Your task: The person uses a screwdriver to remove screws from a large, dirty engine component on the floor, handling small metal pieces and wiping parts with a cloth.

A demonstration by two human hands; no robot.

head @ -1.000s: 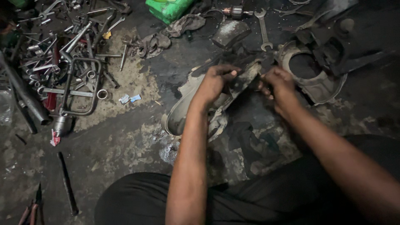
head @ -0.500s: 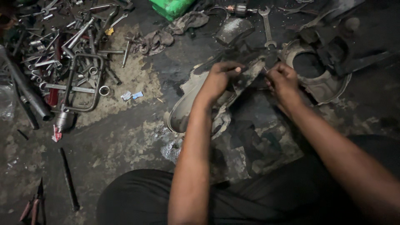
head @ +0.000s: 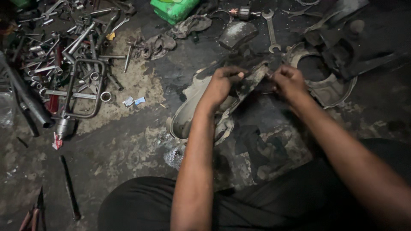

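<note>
Both of my hands hold a flat, greasy dark metal piece [head: 251, 81] above the floor. My left hand [head: 222, 82] grips its left end, fingers curled over the top edge. My right hand [head: 289, 80] is closed on its right end. Under them lies a grey metal engine cover [head: 185, 117], rim up, on the oily floor. A second round grey housing [head: 327, 87] with a dark opening lies just right of my right hand.
A heap of spanners, sockets and rods [head: 64, 55] fills the upper left. A green packet [head: 173, 8], rags [head: 171, 34] and an open-ended spanner [head: 271, 30] lie along the top. A thin rod [head: 69, 188] and pliers [head: 34, 211] rest at bottom left. My dark-clothed knees [head: 141, 205] fill the bottom.
My hands stay closed on the dark metal piece and have shifted slightly upward in view with it. Nothing else on the floor has moved.
</note>
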